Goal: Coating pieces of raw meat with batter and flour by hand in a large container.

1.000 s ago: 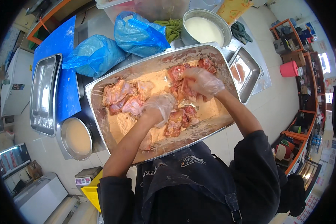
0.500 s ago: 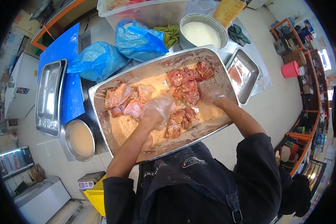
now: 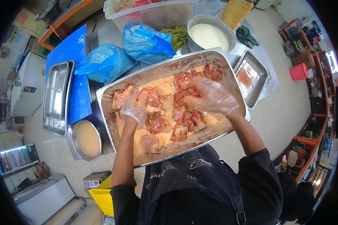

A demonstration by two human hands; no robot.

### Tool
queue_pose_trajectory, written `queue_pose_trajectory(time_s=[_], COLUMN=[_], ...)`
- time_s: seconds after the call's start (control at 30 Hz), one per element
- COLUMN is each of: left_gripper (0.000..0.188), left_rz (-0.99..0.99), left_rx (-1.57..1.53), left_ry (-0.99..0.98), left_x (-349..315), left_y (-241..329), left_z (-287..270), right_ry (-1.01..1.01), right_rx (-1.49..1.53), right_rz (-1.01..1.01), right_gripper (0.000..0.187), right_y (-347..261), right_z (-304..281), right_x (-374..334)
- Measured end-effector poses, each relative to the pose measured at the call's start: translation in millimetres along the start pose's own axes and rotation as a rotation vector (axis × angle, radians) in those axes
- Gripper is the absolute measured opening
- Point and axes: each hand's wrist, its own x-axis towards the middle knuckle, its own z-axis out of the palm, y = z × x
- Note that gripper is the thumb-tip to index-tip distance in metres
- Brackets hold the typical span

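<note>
Head | your left hand point(image 3: 134, 107), fingers half-curled, works at meat pieces point(image 3: 154, 98) by the left edge of the tray point(image 3: 209, 136), grip unclear; your right hand point(image 3: 214, 98), fingers spread, blurred, nothing visibly gripped, near its right edge | likely soft, slippery, limp; cup thick middles

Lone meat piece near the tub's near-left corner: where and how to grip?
Meat piece: probably best pinched by its left and right edges, hand coming down from above. It lies low on the powder, with powder showing on both sides, while the tub's near wall stands close on the person's side.
</note>
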Motion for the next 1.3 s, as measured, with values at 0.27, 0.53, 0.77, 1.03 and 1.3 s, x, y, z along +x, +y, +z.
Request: queue_pose_trajectory(time_s=[0.27, 0.53, 0.77, 1.03, 1.3], left_gripper=[0.018, 0.015, 0.016, 0.016, 0.031], left_rz=[0.162, -0.250, -0.083, 0.728, 0.465], left_rx=[-0.423, -1.013, -0.760, -0.182, 0.274], left_ry=[0.064, -0.083, -0.139, -0.100, 0.152], left_x=[-56, -99, -122, -86, 8], left_y=[49, 42, 37, 13, 31], left_z=[10, -19, -39, -57, -55], right_ry=[0.004, -0.060, 0.219, -0.282, -0.581], right_rx=[0.153, 0.509, 0.630, 1.103, 0.404], right_rz=[-0.155, -0.057, -0.097, 0.337, 0.484], right_gripper=[0.033, 0.035, 0.025, 0.028, 0.033], right_y=[-71, -118, -135, -128, -23], right_z=[48, 41, 53, 42, 53], right_x=[11, -12, -19, 1, 57])
